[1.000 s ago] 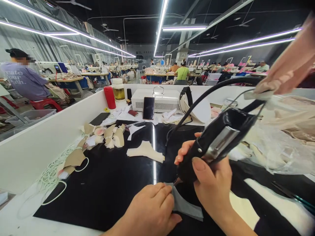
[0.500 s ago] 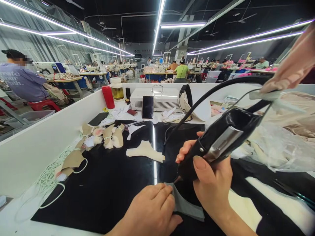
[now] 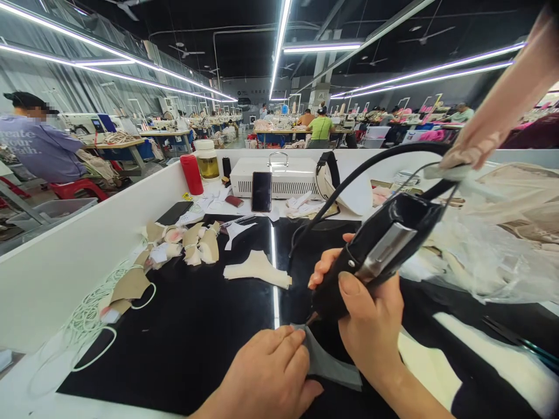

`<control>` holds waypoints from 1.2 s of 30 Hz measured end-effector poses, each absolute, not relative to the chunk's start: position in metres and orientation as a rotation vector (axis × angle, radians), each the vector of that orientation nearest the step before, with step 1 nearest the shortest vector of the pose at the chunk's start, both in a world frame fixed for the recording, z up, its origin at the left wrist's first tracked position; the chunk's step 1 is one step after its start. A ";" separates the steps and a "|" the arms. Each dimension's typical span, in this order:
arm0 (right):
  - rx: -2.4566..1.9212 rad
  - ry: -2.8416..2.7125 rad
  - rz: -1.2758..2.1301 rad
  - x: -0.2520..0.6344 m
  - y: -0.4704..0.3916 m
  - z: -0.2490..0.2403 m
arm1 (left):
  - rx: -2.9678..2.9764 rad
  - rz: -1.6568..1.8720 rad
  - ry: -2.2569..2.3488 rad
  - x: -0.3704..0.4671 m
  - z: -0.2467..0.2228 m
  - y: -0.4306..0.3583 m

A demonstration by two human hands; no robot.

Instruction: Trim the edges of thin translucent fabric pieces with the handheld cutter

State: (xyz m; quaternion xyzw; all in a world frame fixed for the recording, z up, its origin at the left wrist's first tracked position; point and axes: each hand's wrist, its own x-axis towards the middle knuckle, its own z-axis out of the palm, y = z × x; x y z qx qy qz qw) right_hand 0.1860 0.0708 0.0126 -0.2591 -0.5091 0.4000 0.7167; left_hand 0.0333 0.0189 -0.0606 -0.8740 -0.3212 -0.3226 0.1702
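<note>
My right hand is wrapped round a black handheld tool with a metal plate on its side and a thick black cable. The tool's narrow tip points down at the edge of a grey curved piece. My left hand presses on that piece's left end, fingers together, on the black mat. Beyond my hands lies a cream cut piece, with a smaller white piece behind it. Pale yellow material is partly hidden by my right forearm.
Tied beige pieces and pale green cord lie left. A phone leans on a white box. Plastic-wrapped fabric and dark scissors are right. A person in purple sits beyond the partition.
My right hand and the tool have shifted slightly left, and the cable and pink cloth moved left too. My left hand stays on the grey piece.
</note>
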 end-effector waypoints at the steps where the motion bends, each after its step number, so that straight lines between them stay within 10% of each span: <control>1: -0.562 -1.123 0.895 0.186 0.070 0.013 | -2.486 -0.915 -0.913 0.033 -0.060 0.019; 36: -0.657 -1.321 0.807 0.202 0.063 0.037 | -2.546 -0.855 -0.931 0.031 -0.057 0.014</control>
